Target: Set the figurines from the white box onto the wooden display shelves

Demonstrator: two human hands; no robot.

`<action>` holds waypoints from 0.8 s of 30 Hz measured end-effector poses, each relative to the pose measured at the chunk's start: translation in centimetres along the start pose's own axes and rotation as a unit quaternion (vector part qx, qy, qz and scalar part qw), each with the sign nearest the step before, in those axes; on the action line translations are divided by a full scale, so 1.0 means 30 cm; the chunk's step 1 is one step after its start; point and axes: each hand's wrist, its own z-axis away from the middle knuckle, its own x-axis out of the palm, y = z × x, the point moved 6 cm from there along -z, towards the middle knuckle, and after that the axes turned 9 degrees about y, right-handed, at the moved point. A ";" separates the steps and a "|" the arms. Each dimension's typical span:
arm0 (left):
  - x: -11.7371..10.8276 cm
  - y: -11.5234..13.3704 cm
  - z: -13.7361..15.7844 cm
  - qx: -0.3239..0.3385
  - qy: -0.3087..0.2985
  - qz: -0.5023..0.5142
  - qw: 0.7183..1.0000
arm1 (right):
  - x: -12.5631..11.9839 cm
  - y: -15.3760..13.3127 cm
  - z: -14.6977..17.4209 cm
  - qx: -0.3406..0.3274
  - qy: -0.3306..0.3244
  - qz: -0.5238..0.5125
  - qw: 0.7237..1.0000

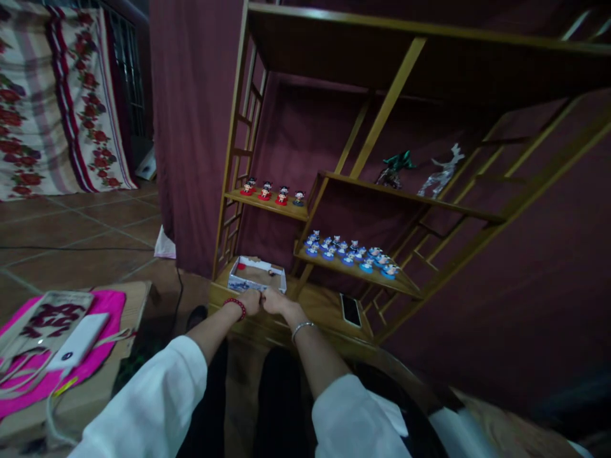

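My left hand (249, 302), with a red beaded bracelet at the wrist, meets my right hand (275, 300), which has a silver bangle behind it. Both are closed, fingers pinched together at the front edge of an open box (233, 282). Something small and dark shows between them, too small to name. Inside the box are brown card and a few small red and dark pieces. Above it, several red-based figurines (265, 191) stand in a row on a short shelf. Blue-based figurines (348, 258) fill the shelf to the right.
A wooden display rack (382, 114) surrounds the work. A green figure (398, 164) and a clear figure (442, 172) stand higher up. A phone (351, 310) lies on the bottom board. At left, a low table (138, 299) carries a white power bank (81, 340) and a cloth bag (57, 318).
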 end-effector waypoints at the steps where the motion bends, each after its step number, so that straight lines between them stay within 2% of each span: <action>1: 0.015 0.001 0.010 -0.001 -0.005 0.003 1.000 | 0.019 0.003 0.007 0.002 -0.007 -0.002 1.000; 5: 0.055 0.000 0.031 -0.003 -0.018 0.019 1.000 | 0.068 0.021 0.017 0.002 -0.023 -0.009 1.000; 9: 0.066 -0.010 0.014 -0.010 0.003 0.029 1.000 | 0.079 0.049 -0.012 0.000 -0.008 -0.019 1.000; 14: 0.093 -0.047 -0.076 -0.022 0.042 0.039 0.998 | 0.092 0.113 -0.103 0.012 0.036 -0.033 0.999; 19: 0.156 -0.087 -0.160 -0.023 0.067 0.050 0.996 | 0.117 0.204 -0.208 0.038 0.058 -0.040 0.997; 24: 0.200 -0.139 -0.238 -0.016 0.116 0.058 0.991 | 0.135 0.311 -0.338 0.098 0.105 -0.070 0.987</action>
